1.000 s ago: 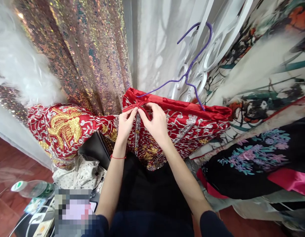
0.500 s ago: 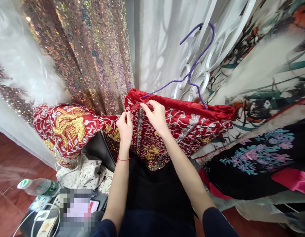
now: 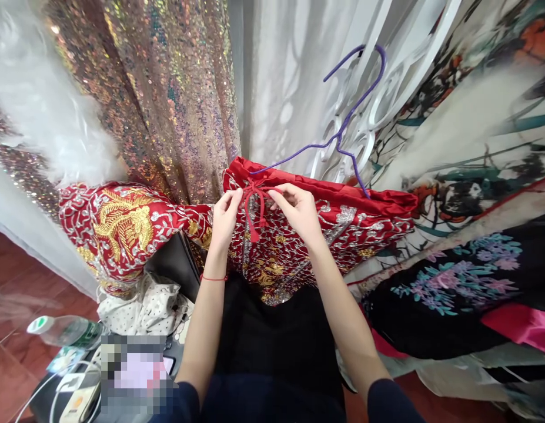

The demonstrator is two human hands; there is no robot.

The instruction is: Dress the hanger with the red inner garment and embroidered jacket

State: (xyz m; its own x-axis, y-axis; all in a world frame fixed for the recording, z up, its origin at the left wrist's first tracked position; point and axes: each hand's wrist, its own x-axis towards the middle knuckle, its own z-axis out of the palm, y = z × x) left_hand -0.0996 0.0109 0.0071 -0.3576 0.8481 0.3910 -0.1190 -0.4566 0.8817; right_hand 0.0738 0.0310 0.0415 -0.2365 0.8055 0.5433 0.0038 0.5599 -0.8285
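A red drawstring [image 3: 255, 191] is looped in a bow at the edge of a red embroidered garment [image 3: 272, 267] with silver and gold patterns. My left hand [image 3: 225, 218] pinches one side of the bow between thumb and finger. On the other side my right hand [image 3: 296, 210] pinches the drawstring too. Two loose cord ends hang down between the hands over the embroidery. A purple hanger [image 3: 338, 138] stands out of the garment's shiny red band [image 3: 325, 185], its hook pointing up and its lower ends inside the opening.
Left of the garment lies another red piece [image 3: 122, 226] with gold embroidery. A plastic bottle [image 3: 64, 331], a dotted white cloth [image 3: 142, 308] and white cables [image 3: 54, 390] are at lower left. Sequined fabric [image 3: 179, 88] hangs behind; black flowered fabric [image 3: 457, 276] is at right.
My hands have moved apart, the right one outward to the right. The bow, bunched and partly hidden under the fingers before, now shows between them with its ends hanging.
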